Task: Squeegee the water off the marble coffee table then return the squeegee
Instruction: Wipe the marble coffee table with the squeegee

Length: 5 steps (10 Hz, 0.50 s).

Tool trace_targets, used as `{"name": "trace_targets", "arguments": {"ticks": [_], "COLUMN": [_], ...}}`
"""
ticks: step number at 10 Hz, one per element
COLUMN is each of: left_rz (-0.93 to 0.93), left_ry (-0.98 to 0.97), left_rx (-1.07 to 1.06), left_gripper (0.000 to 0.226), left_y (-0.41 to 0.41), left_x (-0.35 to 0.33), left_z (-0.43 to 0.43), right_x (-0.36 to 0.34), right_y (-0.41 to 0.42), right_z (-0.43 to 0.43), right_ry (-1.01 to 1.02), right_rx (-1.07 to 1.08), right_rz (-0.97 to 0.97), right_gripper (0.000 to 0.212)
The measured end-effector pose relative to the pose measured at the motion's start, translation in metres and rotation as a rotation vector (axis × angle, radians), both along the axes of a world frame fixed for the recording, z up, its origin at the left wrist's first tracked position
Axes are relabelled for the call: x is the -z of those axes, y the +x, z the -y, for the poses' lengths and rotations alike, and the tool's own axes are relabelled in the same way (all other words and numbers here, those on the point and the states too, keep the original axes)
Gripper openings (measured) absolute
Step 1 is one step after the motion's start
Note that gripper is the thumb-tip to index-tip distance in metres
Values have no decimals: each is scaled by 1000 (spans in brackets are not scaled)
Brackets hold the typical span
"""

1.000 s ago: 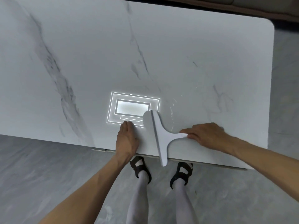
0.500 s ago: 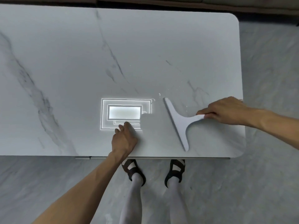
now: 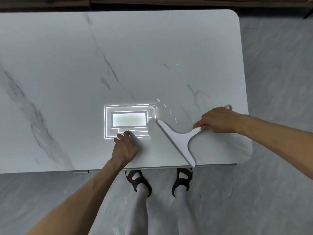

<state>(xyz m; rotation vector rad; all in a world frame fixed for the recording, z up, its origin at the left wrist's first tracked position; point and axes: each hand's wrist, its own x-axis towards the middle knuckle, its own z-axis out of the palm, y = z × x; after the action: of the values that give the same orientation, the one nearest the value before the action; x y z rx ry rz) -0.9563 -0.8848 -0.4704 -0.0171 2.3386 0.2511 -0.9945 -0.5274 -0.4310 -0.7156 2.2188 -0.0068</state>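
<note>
A white T-shaped squeegee (image 3: pixel 177 139) lies blade-down on the marble coffee table (image 3: pixel 67 73), its blade running diagonally from mid-table to the near edge. My right hand (image 3: pixel 216 120) grips its handle near the table's right side. A few water droplets (image 3: pixel 166 109) glint on the marble just beyond the blade's far tip. My left hand (image 3: pixel 125 147) rests flat on the tabletop to the left of the blade, fingers straight.
A bright rectangular ceiling-light reflection (image 3: pixel 129 119) sits on the marble by my left hand. The table's near edge (image 3: pixel 152 167) is right above my sandalled feet (image 3: pixel 138 181). Grey stone floor surrounds the table; dark furniture (image 3: pixel 152 2) runs along the far side.
My right hand has carried the squeegee rightward, and the blade tilted more diagonally, its lower tip back at the near edge. The left hand stays pressed on the marble.
</note>
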Motion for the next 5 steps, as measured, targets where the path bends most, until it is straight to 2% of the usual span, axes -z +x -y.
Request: {"name": "trace_targets", "arguments": {"ticks": [1,2,3,4,5], "left_rz": [-118,17,27,-135,-166], "left_ry": [-61,8,54,34,33], "left_rx": [-29,-256,-299,-445,-510], "left_gripper": [52,57,48,32,30], "left_y": [-7,-17,-14,-12,-10], "left_x": [-6,-12,-14,-10,-9], "left_z": [1,-7,-3,19,36], "right_x": [-10,-26,-33,-30,-14], "right_y": [-12,-25,-27,-18,-4], "right_z": [-25,-50,-47,3,64], "right_ry": [44,141,150,13,-105], "right_rx": [21,4,-30,-19,-7], "right_rz": [-58,-177,-256,-167,-54], "right_gripper": [23,19,17,17,20]}}
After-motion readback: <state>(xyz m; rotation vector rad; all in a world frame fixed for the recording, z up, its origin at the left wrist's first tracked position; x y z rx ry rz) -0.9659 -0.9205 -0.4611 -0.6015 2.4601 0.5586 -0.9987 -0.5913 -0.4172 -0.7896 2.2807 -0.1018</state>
